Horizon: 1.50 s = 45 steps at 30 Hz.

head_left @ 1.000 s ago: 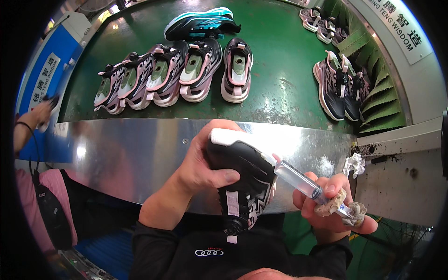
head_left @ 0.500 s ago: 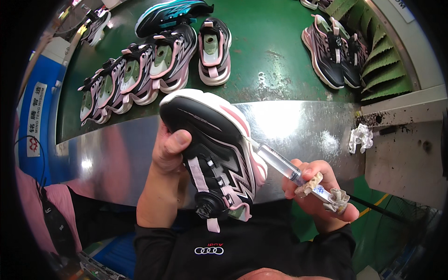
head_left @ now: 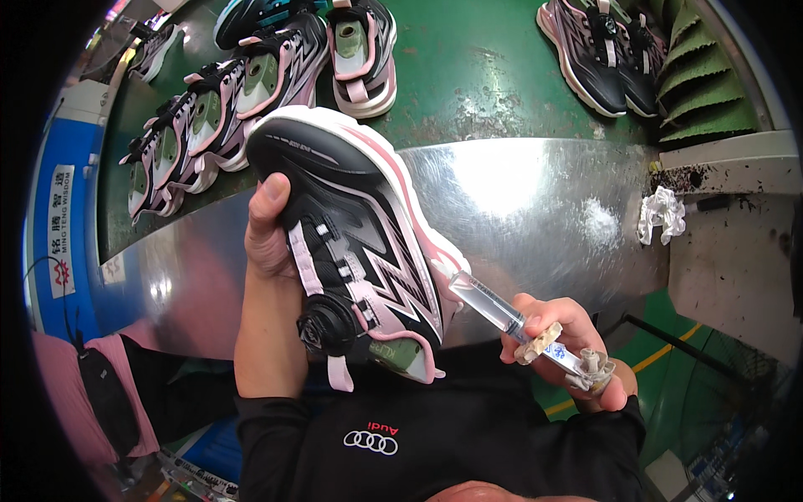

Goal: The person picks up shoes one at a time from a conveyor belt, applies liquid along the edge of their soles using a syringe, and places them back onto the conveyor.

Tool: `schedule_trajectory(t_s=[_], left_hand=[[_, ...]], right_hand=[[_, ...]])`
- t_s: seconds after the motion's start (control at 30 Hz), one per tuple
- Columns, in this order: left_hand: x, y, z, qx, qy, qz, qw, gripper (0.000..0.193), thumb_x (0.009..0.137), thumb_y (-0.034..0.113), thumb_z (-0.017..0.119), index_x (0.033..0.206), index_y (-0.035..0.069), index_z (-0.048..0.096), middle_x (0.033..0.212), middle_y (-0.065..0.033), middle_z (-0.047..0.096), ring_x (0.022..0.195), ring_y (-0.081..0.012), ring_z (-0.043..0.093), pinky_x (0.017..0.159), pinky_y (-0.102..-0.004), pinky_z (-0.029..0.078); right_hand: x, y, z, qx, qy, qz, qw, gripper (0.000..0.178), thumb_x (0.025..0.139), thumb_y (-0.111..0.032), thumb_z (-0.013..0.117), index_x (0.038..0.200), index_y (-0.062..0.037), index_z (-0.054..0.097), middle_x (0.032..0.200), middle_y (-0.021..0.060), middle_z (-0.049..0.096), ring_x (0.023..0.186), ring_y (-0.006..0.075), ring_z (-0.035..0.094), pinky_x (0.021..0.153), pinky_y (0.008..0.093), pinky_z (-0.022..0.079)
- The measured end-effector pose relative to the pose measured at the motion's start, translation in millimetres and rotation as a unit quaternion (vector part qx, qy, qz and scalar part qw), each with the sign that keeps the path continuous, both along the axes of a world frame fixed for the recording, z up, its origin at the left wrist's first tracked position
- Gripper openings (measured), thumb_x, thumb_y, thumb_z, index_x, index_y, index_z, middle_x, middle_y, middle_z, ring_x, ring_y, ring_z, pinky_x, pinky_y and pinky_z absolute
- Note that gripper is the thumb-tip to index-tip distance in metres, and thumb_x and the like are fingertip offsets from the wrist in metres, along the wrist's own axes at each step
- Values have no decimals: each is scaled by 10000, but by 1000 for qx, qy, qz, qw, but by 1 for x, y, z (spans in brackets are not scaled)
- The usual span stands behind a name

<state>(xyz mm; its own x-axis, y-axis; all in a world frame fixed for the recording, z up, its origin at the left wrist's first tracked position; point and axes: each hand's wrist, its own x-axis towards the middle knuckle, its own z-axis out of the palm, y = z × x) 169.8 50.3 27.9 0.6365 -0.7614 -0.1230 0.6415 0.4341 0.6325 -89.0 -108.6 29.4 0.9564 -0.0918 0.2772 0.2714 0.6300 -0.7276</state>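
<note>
A black-and-pink sneaker [head_left: 360, 251], toe pointing up-left, was gripped by the left hand [head_left: 269, 230] above the steel table [head_left: 535, 201], while a syringe [head_left: 519, 322] was clasped by the right hand [head_left: 569, 347] at its sole, a blue sign [head_left: 63, 222] standing far left.

- We record both forearms bare; no gloves, rings, watch or wristband show on the left hand [head_left: 269, 230] or the right hand [head_left: 562, 345].
- We note a black top with long sleeves, each sleeve [head_left: 276, 435] pushed up to about the elbow.
- The chest bears a small emblem [head_left: 370, 439] of linked white rings with short red lettering beside it.
</note>
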Motion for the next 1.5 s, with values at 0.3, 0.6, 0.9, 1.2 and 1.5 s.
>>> schedule_trajectory(t_s=[0.3,0.6,0.9,1.2,1.5], left_hand=[[7,-1,-8,-20,77,-28,996,520,846,331,612,1223,-8,498,1147,-165,604,1020,-272,609,893,-408,502],[13,-1,-11,35,86,3,996,461,843,359,583,1185,52,554,1102,-128,633,958,-261,639,860,-422,534],[14,4,-9,69,68,39,995,443,839,320,585,1186,46,550,1159,-135,610,1014,-279,621,909,-432,506],[36,63,-8,199,-27,-32,979,510,898,347,504,1253,-17,473,1197,-182,572,1059,-309,592,928,-459,477],[19,139,-16,267,-95,23,959,506,942,365,471,1282,-8,439,1225,-175,552,1108,-298,559,971,-448,452]], right_hand=[[-19,10,-7,19,2,-6,1000,1043,661,-680,691,1273,97,359,1076,138,440,968,204,481,834,285,374],[-28,12,-17,13,-16,-16,1000,1019,668,-665,695,1265,97,379,1072,144,440,962,208,484,833,273,380],[-31,12,-34,29,-14,-24,999,1040,641,-652,726,1281,89,376,1095,136,431,977,206,471,851,283,368],[-25,12,-44,36,-22,-23,999,1070,595,-604,792,1307,72,367,1110,111,436,990,181,484,839,284,376],[-14,21,-49,-29,1,-30,999,1030,581,-545,826,1318,19,379,1140,93,465,990,157,452,819,269,379]])
